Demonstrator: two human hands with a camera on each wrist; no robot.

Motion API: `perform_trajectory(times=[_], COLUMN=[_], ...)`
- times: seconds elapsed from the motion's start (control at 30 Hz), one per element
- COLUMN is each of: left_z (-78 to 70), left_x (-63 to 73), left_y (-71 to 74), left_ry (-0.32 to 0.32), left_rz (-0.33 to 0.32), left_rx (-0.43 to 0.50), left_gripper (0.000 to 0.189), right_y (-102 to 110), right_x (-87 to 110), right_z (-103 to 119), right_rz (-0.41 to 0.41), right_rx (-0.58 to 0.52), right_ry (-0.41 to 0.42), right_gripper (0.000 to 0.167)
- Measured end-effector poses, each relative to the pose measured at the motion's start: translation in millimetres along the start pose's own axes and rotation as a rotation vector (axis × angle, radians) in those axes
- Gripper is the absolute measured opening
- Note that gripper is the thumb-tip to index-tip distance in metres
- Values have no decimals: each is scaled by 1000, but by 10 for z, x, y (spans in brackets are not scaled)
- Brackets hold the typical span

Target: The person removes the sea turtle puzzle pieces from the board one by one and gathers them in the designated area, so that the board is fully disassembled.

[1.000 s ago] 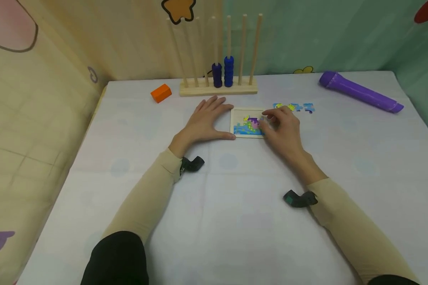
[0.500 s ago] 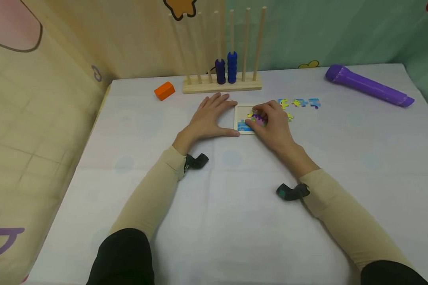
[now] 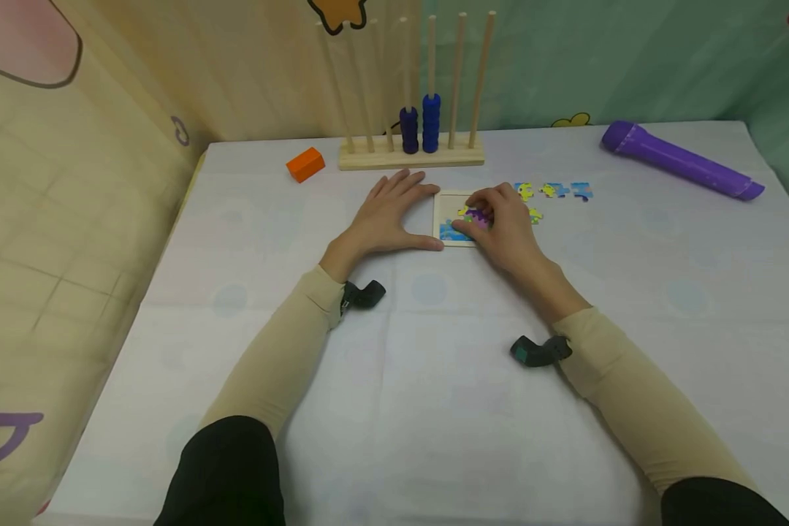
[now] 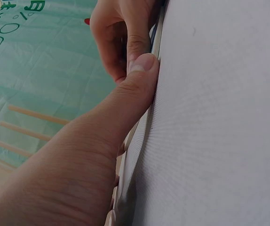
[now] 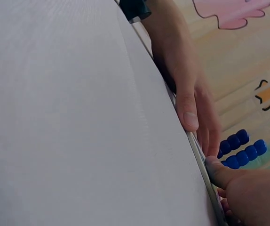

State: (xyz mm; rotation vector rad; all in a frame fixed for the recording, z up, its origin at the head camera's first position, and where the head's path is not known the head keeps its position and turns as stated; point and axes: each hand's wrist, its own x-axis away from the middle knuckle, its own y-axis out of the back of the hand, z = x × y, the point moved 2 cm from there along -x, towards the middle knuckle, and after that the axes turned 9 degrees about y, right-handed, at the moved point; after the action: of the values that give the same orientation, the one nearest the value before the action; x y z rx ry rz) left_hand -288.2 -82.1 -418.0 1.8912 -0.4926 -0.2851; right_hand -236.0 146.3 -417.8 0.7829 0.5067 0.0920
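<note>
In the head view a small jigsaw puzzle tray [image 3: 437, 212] with a pale frame lies flat on the white table. Blue pieces [image 3: 454, 232] line its lower part, with purple and yellow-green ones above. My left hand [image 3: 388, 215] spreads at its left side, thumb on the near corner and index finger at the far one. Over the tray's right half, my right hand [image 3: 505, 223] bends its thumb and fingers around a puzzle piece, mostly hidden beneath them. Both wrist views show the left thumb [image 4: 142, 70] at the tray's edge and the right thumb [image 5: 215, 165] close by.
Loose puzzle pieces [image 3: 554, 190] lie right of the tray, and another yellow-green piece [image 3: 535, 215] shows beside the right hand. Behind stand a wooden peg rack [image 3: 410, 157] with blue beads and an orange block [image 3: 305, 164]. A purple microphone-shaped toy [image 3: 680, 162] lies back right.
My right hand has moved left from the tray's right edge to over its middle, then stayed there. The left hand keeps its place at the tray. The head view has shifted slightly.
</note>
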Motion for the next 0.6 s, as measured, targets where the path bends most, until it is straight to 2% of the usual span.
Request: perform_trajectory(times=[0.27,0.37,0.6], left_z=[-8,-8,-13], left_x=[-6,-4,7], left_y=[24,31,18], left_ry=[-3,-4,-5], left_rz=[0,-1,6], left_rx=[-1,-4,-2], left_gripper=[100,100,100], right_y=[43,32,2], right_x=[-60,-65,-24], right_z=[-6,-21,-57], right_rz=[87,63,-59], right_rx=[-11,-35,-78], right_ry=[-51,-54,-2], right_gripper=[44,46,43])
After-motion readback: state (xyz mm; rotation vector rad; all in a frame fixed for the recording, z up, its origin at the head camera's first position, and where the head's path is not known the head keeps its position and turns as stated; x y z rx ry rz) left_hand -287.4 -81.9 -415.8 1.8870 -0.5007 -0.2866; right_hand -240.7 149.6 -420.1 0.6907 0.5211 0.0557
